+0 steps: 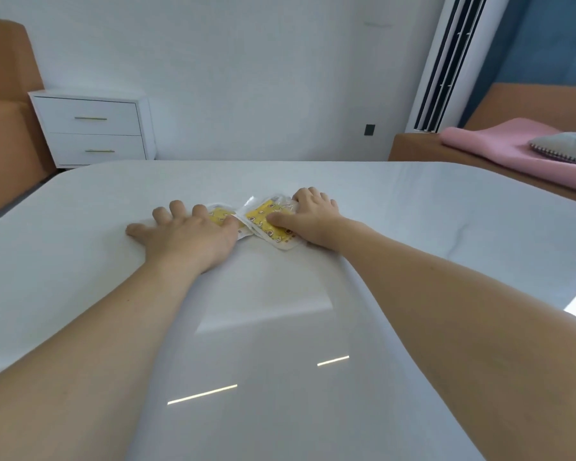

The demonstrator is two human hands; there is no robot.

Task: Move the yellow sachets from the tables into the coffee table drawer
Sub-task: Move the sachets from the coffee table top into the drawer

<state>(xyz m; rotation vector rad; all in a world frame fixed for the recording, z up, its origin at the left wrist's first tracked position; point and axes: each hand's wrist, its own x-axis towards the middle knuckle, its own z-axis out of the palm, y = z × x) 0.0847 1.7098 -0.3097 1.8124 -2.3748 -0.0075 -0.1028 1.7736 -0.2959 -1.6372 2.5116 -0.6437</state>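
Yellow sachets (263, 221) bunched mid-counter (280, 327) as the gathering step proceeds: left hand (187, 234) presses flat, fingers spread; right hand (310, 217) pinches one packet; lifting them together likely comes next

We are in a home's living room: orange sofas (4, 128), a white two-drawer side cabinet (94, 128), a standing air conditioner (446, 61) and a pink cushion (499, 144) surround our glossy white counter (280, 327).
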